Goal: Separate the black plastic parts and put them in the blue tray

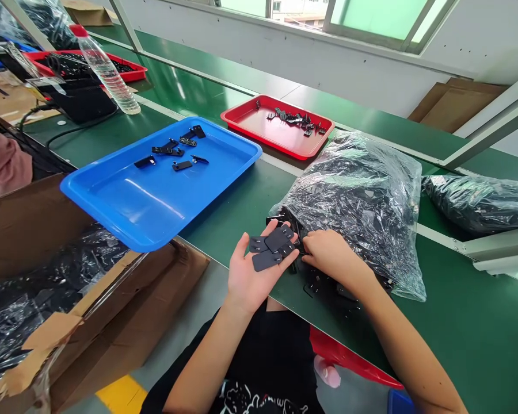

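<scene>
My left hand is palm up at the table's front edge and holds a small stack of flat black plastic pieces between thumb and fingers. My right hand lies knuckles up right beside it, fingers curled down into the mouth of a clear plastic bag full of the same black parts. What the right fingers grip is hidden. Loose black parts lie on the green table under my right wrist.
A blue tray with several black parts sits left, overhanging a cardboard box lined with plastic. A red tray with parts stands behind. A second bag, a water bottle and another person's sleeve are around.
</scene>
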`<action>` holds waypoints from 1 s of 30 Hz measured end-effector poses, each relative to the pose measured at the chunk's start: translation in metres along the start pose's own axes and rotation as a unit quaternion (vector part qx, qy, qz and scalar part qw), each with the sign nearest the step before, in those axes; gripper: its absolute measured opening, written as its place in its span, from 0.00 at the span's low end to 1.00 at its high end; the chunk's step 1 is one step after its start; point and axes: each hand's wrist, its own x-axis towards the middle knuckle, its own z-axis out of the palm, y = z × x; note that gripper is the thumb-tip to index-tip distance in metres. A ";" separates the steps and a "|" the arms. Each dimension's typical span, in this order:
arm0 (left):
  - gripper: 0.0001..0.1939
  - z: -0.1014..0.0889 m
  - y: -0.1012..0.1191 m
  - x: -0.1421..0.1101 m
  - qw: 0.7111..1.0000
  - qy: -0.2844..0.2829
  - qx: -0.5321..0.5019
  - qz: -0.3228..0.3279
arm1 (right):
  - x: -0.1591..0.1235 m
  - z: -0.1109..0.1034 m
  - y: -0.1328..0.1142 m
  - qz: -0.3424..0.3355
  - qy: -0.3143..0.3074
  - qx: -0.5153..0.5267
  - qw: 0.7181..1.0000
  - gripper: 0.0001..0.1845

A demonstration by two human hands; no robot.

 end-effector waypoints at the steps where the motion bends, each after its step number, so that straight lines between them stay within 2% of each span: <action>1: 0.28 0.000 0.000 0.000 1.000 0.001 -0.001 -0.001 | 0.002 0.001 -0.002 0.003 0.004 -0.009 1.000 0.06; 5: 0.27 -0.001 0.000 0.001 1.000 0.000 -0.006 -0.012 | 0.000 -0.005 0.003 0.013 0.019 -0.004 1.000 0.10; 7: 0.26 -0.002 0.000 0.002 1.000 0.007 -0.008 -0.021 | -0.005 -0.013 0.012 0.020 0.050 0.036 0.998 0.11; 11: 0.25 -0.004 0.000 0.005 0.999 0.032 -0.012 -0.030 | -0.019 -0.028 0.022 0.052 0.176 0.156 0.970 0.11; 14: 0.25 -0.005 -0.002 0.007 0.998 0.033 -0.010 -0.043 | -0.023 -0.031 0.013 0.029 0.243 0.197 0.949 0.07; 20: 0.26 -0.009 -0.008 0.009 0.997 0.013 -0.021 -0.073 | -0.017 -0.026 -0.010 -0.059 0.234 0.189 0.952 0.09; 25: 0.26 -0.010 -0.009 0.010 0.996 0.014 -0.021 -0.080 | -0.022 -0.029 -0.008 -0.064 0.234 0.278 0.930 0.08; 30: 0.25 -0.007 -0.010 0.010 0.996 0.014 -0.033 -0.081 | -0.017 -0.025 -0.012 -0.066 0.179 0.241 0.952 0.14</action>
